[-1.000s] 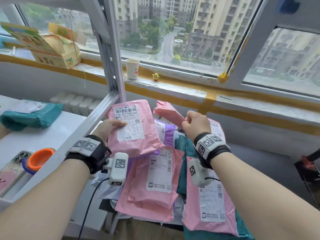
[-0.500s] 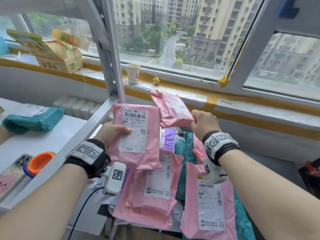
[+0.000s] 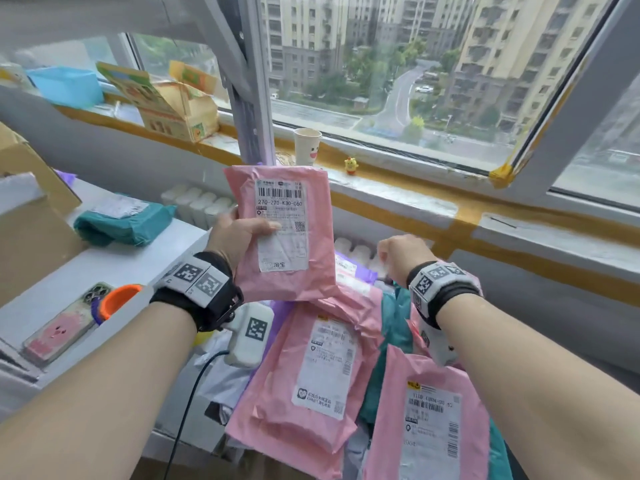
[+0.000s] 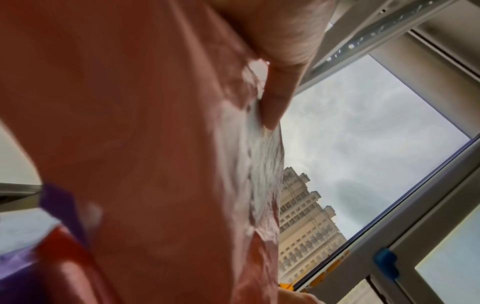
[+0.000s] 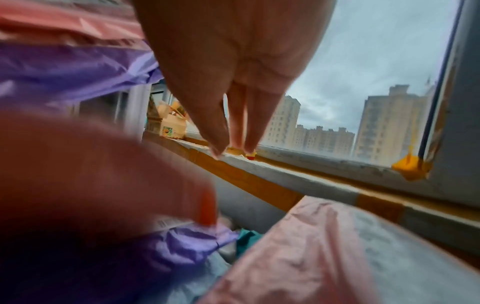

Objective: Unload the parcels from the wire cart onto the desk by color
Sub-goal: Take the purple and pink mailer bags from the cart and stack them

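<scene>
My left hand [image 3: 239,233] grips a pink parcel [image 3: 287,285] with a white barcode label and holds it upright above the cart pile, near the desk's edge. In the left wrist view my thumb [image 4: 278,92] presses on that pink parcel [image 4: 142,144]. My right hand [image 3: 401,254] hovers over the back of the pile; the right wrist view shows its fingers [image 5: 233,113] straight and empty. The pile holds pink parcels [image 3: 311,375] [image 3: 429,410], a teal one [image 3: 394,327] and a purple one [image 3: 349,271]. A teal parcel [image 3: 121,223] lies on the white desk [image 3: 104,265].
A phone [image 3: 62,327] and an orange ring [image 3: 121,299] lie at the desk's near edge, with a cardboard box [image 3: 27,220] at far left. A grey metal upright [image 3: 249,98] rises between desk and cart. A paper cup [image 3: 307,145] stands on the windowsill.
My left hand has raised its pink parcel higher and toward the desk. My right hand no longer holds the smaller pink parcel, and its fingers have straightened.
</scene>
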{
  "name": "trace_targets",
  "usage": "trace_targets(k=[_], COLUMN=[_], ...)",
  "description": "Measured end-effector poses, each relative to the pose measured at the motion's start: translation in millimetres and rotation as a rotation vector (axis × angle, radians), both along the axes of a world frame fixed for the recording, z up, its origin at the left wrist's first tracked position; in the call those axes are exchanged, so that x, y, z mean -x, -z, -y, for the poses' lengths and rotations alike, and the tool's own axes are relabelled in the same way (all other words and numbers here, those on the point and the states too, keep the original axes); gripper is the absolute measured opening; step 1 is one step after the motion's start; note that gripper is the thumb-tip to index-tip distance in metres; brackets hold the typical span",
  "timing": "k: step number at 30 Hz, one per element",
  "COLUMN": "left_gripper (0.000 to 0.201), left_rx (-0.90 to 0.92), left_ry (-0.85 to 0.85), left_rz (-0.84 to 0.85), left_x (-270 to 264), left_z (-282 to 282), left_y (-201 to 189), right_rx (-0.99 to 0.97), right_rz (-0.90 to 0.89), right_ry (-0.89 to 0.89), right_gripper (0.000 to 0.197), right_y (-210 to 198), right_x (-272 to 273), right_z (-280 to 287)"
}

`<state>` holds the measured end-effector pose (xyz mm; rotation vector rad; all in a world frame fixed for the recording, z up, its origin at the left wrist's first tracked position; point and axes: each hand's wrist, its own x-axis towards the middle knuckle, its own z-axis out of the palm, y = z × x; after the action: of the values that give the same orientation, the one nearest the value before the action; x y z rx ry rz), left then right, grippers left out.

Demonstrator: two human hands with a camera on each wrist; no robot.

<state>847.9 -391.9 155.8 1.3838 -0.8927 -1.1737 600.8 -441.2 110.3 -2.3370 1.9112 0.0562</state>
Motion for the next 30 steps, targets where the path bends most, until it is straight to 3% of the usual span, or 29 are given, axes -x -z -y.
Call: trace_targets(k=[2,4,7,9,12,17,19,21,24,26,28,30], left_gripper=[0.034,0.029,0.026,0.028,0.024,0.036,0.038,0.04,0.043,0.046,0.057,0.062], left_rx=[-0.001,-0.003,-0.002,0.011,0.022,0.03,0.033,0.041,0.018,-0.022,-0.058,-0.083], left_ry=[-0.016,-0.034,-0.047,-0.037,-0.043,-0.075,-0.06,-0.043,-0.01,0.095,0.197,0.231], left_rz=[0.001,0.001,0.001,0.01,0.025,0.022,0.007,-0.017,-0.093,-0.202,-0.287,-0.289], left_x=[8,14,17,18,18,20,21,23,28,35,43,52], left_z=[5,10,19,24,28,32,33,36,44,46,48,49], left_y=[5,11,16,17,16,18,19,20,21,21,22,22], right_rx=[-0.072,-0.171,-0.399,-0.379,-0.242,-0.305,-0.215,-0.102,-0.247,-0.455,-0.603,-0.565], right_rz=[0.148,0.229,0.199,0.21,0.203,0.194,0.353,0.679,1.268,1.379,1.348,1.25], right_ry=[0.049,0.006,-0.049,-0.044,-0.043,-0.035,0.032,0.203,0.412,0.352,0.229,0.173], right_gripper=[0.035,0.028,0.062,0.074,0.072,0.061,0.043,0.026,0.048,0.062,0.035,0.011], right_y=[7,16,36,46,51,57,52,35,1,-15,-22,-23], right_x=[-4,-13,-22,-24,-23,-21,-20,-18,-17,-20,-27,-29], right_z=[3,3,4,6,11,15,21,29,30,21,8,3])
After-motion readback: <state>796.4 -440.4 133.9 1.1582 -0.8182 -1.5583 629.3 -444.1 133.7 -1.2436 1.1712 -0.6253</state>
